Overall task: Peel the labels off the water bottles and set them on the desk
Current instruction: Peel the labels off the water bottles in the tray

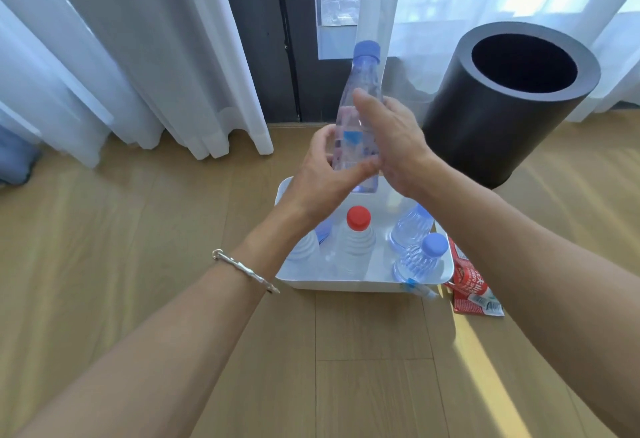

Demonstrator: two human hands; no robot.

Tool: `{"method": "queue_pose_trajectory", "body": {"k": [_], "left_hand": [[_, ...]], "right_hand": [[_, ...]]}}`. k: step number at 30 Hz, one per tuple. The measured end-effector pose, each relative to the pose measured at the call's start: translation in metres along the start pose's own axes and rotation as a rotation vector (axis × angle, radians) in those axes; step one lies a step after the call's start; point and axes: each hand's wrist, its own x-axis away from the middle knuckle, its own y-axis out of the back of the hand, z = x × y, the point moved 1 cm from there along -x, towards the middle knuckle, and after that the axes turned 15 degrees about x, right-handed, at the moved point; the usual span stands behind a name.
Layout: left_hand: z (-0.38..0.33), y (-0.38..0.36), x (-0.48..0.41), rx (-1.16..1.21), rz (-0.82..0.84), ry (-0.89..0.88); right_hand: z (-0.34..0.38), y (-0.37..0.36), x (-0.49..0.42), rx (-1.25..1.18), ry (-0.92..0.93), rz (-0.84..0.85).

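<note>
Here, both hands meet around one clear water bottle (360,105) with a pale blue cap, held upright and leaning a little to the right, above the far end of a white tray (346,286). The left hand (323,178), with a silver bracelet (242,269) on its wrist, wraps the lower part of the bottle from the left, its thumb lying across the front. The right hand (391,140) presses against the bottle's right side with fingers curled behind it and the thumb raised along the body; a transparent label (353,138) with a blue patch still sits on the bottle between the two hands. Below the hands, in the tray, stand a red-capped bottle (356,240), a blue-capped bottle (424,259) nearer the right forearm, and two more clear bottles partly hidden by the arms. Under the right forearm, just beside the tray, a red peeled label (472,287) lies flat on the wooden surface. Beyond the right hand stands a dark cylindrical bin (485,126).
</note>
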Motion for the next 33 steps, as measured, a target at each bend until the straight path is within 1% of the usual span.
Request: {"method": "queue_pose_trajectory", "body": {"k": [1,5,8,10,13,17,20,25,27,30,33], "left_hand": [[0.000,0.001,0.000,0.025,0.004,0.017],[-0.007,0.002,-0.001,0.273,-0.037,0.158],[-0.011,0.001,0.000,0.250,-0.022,0.160],[-0.009,0.002,0.001,0.245,-0.005,0.170],[-0.008,0.005,0.003,0.245,0.003,0.184],[-0.007,0.011,0.001,0.342,-0.003,0.193],[-0.006,0.018,-0.001,0.385,-0.064,0.211],[-0.009,0.026,-0.007,0.470,-0.276,0.144],[-0.008,0.028,-0.010,0.469,-0.342,0.130],[-0.005,0.028,-0.011,0.477,-0.396,0.134],[-0.001,0.027,-0.010,0.515,-0.414,0.169]], "right_hand": [[-0.001,0.003,0.000,-0.020,0.010,0.007],[-0.005,0.005,0.005,-0.028,0.064,0.094],[-0.005,-0.001,0.008,0.068,0.099,0.167],[-0.005,-0.004,0.009,0.081,0.092,0.198],[-0.007,-0.006,0.008,0.017,0.065,0.216],[-0.008,-0.011,0.006,-0.073,0.052,0.288],[-0.009,-0.010,0.004,0.054,0.073,0.252],[-0.016,-0.017,0.006,0.245,0.103,0.181],[-0.021,-0.021,0.009,0.312,0.133,0.161],[-0.024,-0.023,0.013,0.357,0.160,0.114],[-0.024,-0.020,0.014,0.410,0.182,0.119]]}}
